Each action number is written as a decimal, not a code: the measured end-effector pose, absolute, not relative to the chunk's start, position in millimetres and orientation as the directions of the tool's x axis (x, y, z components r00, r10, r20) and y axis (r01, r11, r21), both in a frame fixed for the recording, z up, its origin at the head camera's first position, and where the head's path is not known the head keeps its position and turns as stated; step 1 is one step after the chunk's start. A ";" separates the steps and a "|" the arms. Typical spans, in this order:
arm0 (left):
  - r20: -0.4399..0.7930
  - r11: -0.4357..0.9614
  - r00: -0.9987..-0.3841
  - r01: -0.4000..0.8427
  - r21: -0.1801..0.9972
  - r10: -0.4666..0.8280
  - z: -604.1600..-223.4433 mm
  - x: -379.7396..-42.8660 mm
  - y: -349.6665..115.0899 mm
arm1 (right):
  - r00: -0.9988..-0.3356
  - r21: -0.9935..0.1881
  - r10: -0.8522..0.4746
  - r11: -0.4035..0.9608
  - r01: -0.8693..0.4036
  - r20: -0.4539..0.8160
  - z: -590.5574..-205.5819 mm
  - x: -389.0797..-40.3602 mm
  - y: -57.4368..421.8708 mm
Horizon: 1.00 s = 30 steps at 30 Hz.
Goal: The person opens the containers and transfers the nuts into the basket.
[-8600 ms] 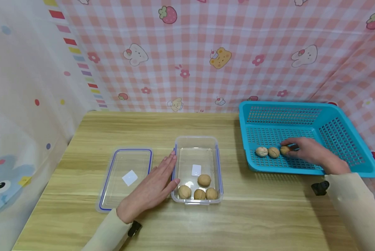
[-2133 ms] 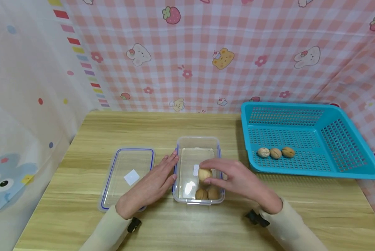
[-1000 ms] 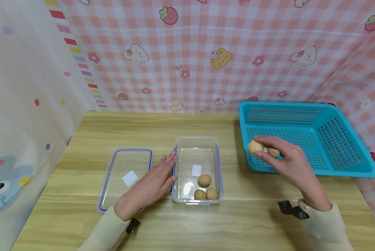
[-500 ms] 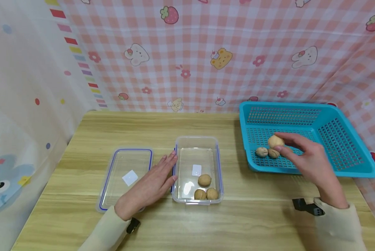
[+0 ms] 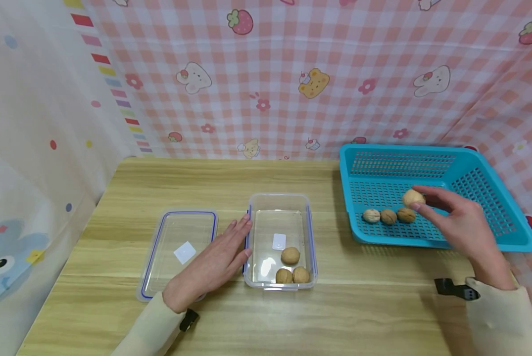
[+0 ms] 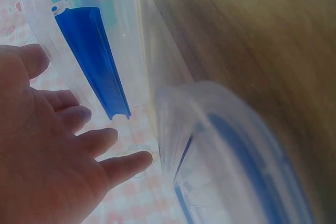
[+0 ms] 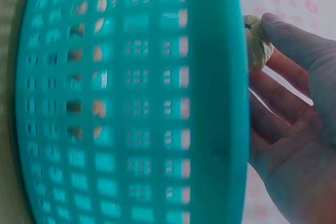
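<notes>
My right hand (image 5: 463, 217) pinches a walnut (image 5: 413, 198) between thumb and fingers, held up over the blue plastic basket (image 5: 430, 242). Below it, three walnuts (image 5: 388, 216) lie in a row on the basket floor. In the right wrist view the pinched walnut (image 7: 258, 43) shows just beyond the basket's rim. My left hand (image 5: 210, 267) has its fingers straight and rests at the left side of a clear lidless container (image 5: 280, 199). Three walnuts (image 5: 290, 255) sit in that container's near end. In the left wrist view, the fingers lie by the container's blue clip (image 6: 97, 61).
A clear lid with a blue seal (image 5: 178, 212) lies on the wooden table (image 5: 230, 178) left of the container, partly under my left forearm. A pink checked cloth (image 5: 266, 59) hangs behind the table.
One walnut has left the container in my right hand, which has carried it rightward over the basket. Since the earliest frame, the container went from several walnuts to three. My left hand stays put.
</notes>
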<state>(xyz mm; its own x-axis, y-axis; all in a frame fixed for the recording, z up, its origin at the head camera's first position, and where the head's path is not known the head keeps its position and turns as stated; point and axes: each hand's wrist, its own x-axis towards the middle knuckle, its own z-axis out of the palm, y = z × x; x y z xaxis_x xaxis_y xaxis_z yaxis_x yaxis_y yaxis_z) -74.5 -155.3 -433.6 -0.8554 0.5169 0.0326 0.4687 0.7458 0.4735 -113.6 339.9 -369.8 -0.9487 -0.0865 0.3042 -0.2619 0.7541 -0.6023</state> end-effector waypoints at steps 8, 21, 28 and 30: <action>0.041 0.742 -0.852 0.477 0.471 0.522 -434.1 -75.2 -155.3 | -0.971 -0.599 -0.044 0.780 -0.180 0.233 -372.6 -117.9 361.7; 0.029 0.750 -0.854 0.473 0.462 0.520 -434.3 -74.5 -155.3 | -0.986 -0.489 -0.070 0.862 -0.136 0.151 -377.7 -135.4 385.6; 0.026 0.751 -0.854 0.471 0.462 0.520 -433.4 -74.4 -155.1 | -0.988 -0.444 -0.097 0.885 -0.139 0.117 -381.2 -140.5 393.3; 0.024 0.752 -0.854 0.470 0.462 0.519 -433.0 -74.4 -155.0 | -0.989 -0.434 -0.106 0.890 -0.139 0.101 -383.0 -142.8 395.8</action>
<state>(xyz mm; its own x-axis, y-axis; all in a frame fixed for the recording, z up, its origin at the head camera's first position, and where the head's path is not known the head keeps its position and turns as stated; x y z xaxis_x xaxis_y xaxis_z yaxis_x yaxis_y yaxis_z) -74.4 -155.0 -433.0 -0.8545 0.5190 0.0236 0.4696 0.7522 0.4622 -142.8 395.8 -383.0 -0.9893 -0.1059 0.1007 -0.1395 0.8900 -0.4341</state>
